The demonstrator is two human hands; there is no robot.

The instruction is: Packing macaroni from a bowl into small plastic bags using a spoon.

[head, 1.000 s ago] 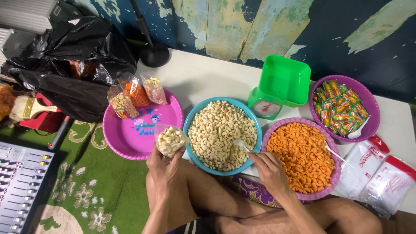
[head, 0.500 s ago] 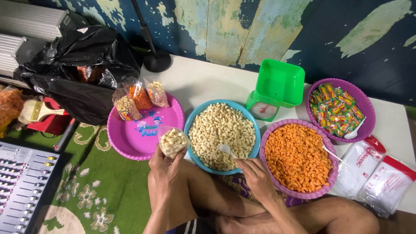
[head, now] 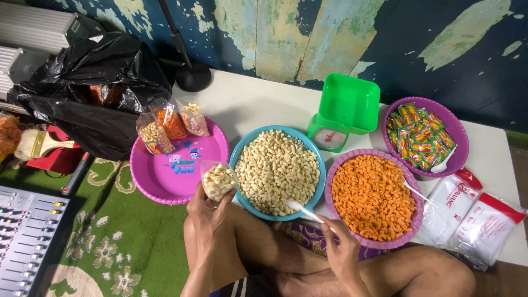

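The left hand (head: 206, 212) holds a small clear bag (head: 218, 180) of pale snacks upright, fingers wrapped around its lower part, just above the edge between the pink plate (head: 165, 181) and the blue bowl (head: 316, 190). The right hand (head: 344, 253) pinches a white spoon (head: 302, 210), its scoop resting on the pale snacks at the bowl's near rim. An orange-filled purple bowl (head: 335, 220) sits beside it on the white worktop (head: 264, 102).
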